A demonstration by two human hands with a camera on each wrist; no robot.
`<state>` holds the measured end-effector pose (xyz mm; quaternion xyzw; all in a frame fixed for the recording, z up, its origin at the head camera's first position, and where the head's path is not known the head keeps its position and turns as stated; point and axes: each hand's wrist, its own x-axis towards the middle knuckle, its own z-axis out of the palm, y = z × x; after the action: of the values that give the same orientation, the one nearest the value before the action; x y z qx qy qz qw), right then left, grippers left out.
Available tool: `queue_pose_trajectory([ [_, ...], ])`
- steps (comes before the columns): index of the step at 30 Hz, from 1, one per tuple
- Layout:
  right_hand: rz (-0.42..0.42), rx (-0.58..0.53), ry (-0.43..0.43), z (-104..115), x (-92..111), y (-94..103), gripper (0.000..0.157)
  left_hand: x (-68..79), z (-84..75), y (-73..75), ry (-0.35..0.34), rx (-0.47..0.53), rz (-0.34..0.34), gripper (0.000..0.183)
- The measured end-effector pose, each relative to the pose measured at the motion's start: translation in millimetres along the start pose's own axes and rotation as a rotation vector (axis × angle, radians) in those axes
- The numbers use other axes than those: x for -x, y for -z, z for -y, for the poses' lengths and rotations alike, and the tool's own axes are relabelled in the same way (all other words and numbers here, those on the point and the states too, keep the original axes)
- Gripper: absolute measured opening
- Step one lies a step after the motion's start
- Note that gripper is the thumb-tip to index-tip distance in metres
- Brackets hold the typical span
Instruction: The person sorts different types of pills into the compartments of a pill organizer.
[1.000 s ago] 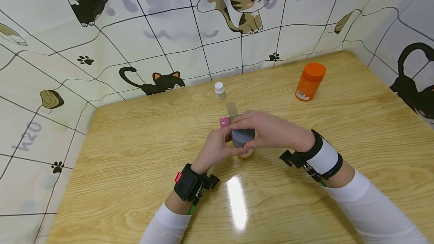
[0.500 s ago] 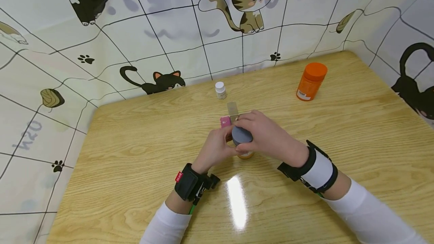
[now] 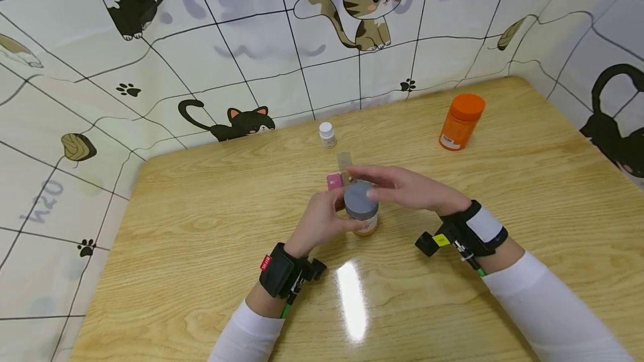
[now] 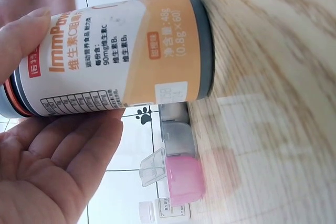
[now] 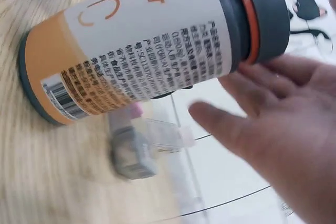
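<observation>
A vitamin C tablet bottle (image 4: 113, 59) stands upright on the table, with a white and orange label. Its grey lid (image 3: 359, 199) sits on top, and an orange ring (image 5: 249, 17) shows beneath it. My left hand (image 3: 322, 219) holds the bottle's body, thumb on the near side and fingers on the far side. Over the lid's right side is my right hand (image 3: 410, 186), its fingers extended; whether a fingertip touches the lid I cannot tell. Just behind the bottle lies a pill box with a pink compartment (image 3: 334, 181), a grey compartment (image 4: 180, 139) and a raised clear flap (image 3: 344, 160).
A small white bottle (image 3: 327, 135) stands near the table's back edge. Farther right is an orange jar (image 3: 461, 122) with an orange lid. The wooden table (image 3: 211, 228) meets a cat-patterned wall covering (image 3: 271, 43) at the back.
My right hand's fingers were curled round the grey lid; now they are straightened and off its near side, with the wrist turned. The left hand keeps its hold on the tablet bottle.
</observation>
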<state>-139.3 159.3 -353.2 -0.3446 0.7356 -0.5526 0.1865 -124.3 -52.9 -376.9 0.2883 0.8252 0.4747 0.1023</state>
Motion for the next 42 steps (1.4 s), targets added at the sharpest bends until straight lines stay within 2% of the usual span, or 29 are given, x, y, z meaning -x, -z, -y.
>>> queue_pose_trajectory([
  [3,0.107,-0.099,0.02,-12,-1,4.8,0.059,0.5,0.8,0.0,0.007,-0.008,0.002,0.041],
  [6,0.078,-0.117,0.017,-17,0,3.4,0.059,0.3,1.8,-0.2,0.014,-0.022,0.0,0.043],
  [8,0.002,-0.1,0.007,-15,1,-2.2,0.059,0.2,2.3,-0.2,0.014,-0.023,-0.001,0.043],
  [10,-0.105,-0.026,0.001,-12,3,-11.7,0.059,0.2,2.7,0.2,0.012,-0.026,-0.002,0.042],
  [15,-0.432,0.33,-0.009,0,3,-43.4,0.053,-0.6,3.2,0.8,-0.002,-0.025,0.0,0.041],
  [17,-0.494,0.421,-0.04,4,3,-50.7,0.056,-0.7,3.1,1.0,0.001,-0.022,0.003,0.041],
  [18,-0.493,0.428,-0.058,5,3,-51.5,0.059,-0.7,3.2,1.0,0.004,-0.024,0.004,0.042],
  [19,-0.472,0.414,-0.076,7,3,-50.0,0.063,-0.7,3.0,1.0,0.005,-0.025,0.005,0.042],
  [21,-0.378,0.34,-0.088,8,4,-41.2,0.073,-0.8,2.4,1.1,0.003,-0.029,0.003,0.043],
  [24,-0.149,0.162,-0.061,6,5,-21.1,0.081,-1.3,2.2,0.8,-0.005,-0.027,-0.002,0.043],
  [27,0.05,0.037,-0.018,-1,4,-7.5,0.073,-1.5,1.6,0.2,-0.007,-0.015,0.0,0.042],
  [29,0.07,0.026,-0.017,-4,4,-6.0,0.067,-1.9,1.7,-0.7,-0.006,-0.021,0.003,0.04],
  [31,-0.01,0.072,-0.019,-5,6,-10.3,0.064,-2.3,1.6,-1.4,-0.01,-0.023,0.006,0.039],
  [33,-0.152,0.158,-0.033,-2,9,-19.4,0.062,-2.3,1.3,-1.7,-0.013,-0.03,0.005,0.039],
  [36,-0.371,0.351,-0.046,5,9,-38.8,0.059,-2.0,1.0,-1.4,-0.018,-0.024,0.0,0.041],
  [38,-0.487,0.488,-0.059,8,7,-52.0,0.057,-1.7,0.8,-1.1,-0.014,-0.017,-0.003,0.042],
  [42,-0.629,0.708,-0.078,6,1,-67.3,0.058,-0.7,1.1,-1.1,0.002,-0.027,-0.013,0.042],
])
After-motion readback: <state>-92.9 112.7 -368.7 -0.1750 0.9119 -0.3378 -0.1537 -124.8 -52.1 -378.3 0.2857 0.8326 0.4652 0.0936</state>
